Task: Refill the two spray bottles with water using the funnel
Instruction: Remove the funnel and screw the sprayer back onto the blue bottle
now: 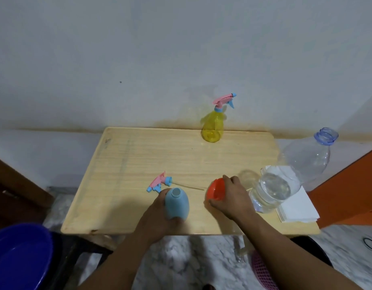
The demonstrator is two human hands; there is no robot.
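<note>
On the wooden table (139, 155) the left hand (160, 218) wraps its fingers round the blue bottle (177, 203) near the front edge, at about 6 o'clock on the tabletop; the bottle's neck is open and uncapped. Its sprayer (160, 182) — pink and blue, with a thin dip tube trailing toward 3 o'clock — lies flat on the table just beyond the bottle, at its 11 o'clock.

The right hand (233, 197) grips the orange funnel (217, 189), fingers curled over its rim; the funnel sits just to the bottle's 3 o'clock, apart from it.

At the table's 12 o'clock edge, by the wall, the yellow bottle (212, 126) stands upright with its sprayer on. At 3 o'clock a large clear water bottle (285, 181), uncapped and partly full, lies tilted over white paper (296, 208).

A blue basin (19, 256) sits off the table at 8 o'clock.
</note>
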